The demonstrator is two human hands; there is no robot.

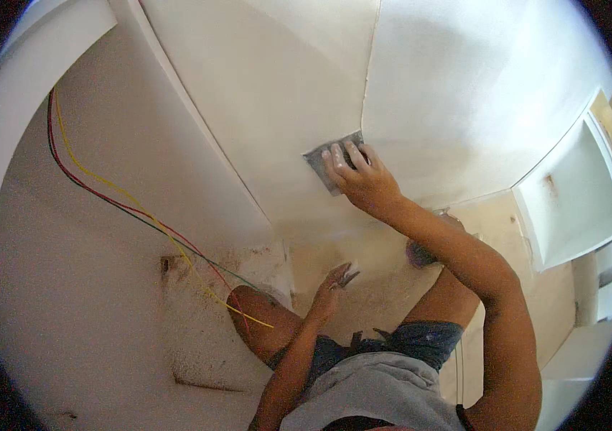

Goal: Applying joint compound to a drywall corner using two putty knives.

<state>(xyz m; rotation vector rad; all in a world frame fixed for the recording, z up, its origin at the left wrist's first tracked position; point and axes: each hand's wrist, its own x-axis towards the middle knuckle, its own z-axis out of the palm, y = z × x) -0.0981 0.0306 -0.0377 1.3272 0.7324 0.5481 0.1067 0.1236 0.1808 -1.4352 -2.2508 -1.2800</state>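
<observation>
My right hand (365,181) presses a dark grey sheet of sandpaper (318,159) against the white wall panel (299,86). Its fingers are bent over the sheet, with whitish dust on their tips. The sheet's upper corner lies beside the seam (369,61) that runs up the panel. Lower down, between my knees, my left hand (332,281) is closed around a small flat greyish piece (349,275), whose kind I cannot make out. That hand is apart from the wall.
Loose red, yellow and dark green wires (126,202) hang from the upper left across to my left knee. A white open box-like recess (571,190) is at the right. Behind my right forearm, a dark round object (419,254) is partly hidden. The lower surfaces are stained brown.
</observation>
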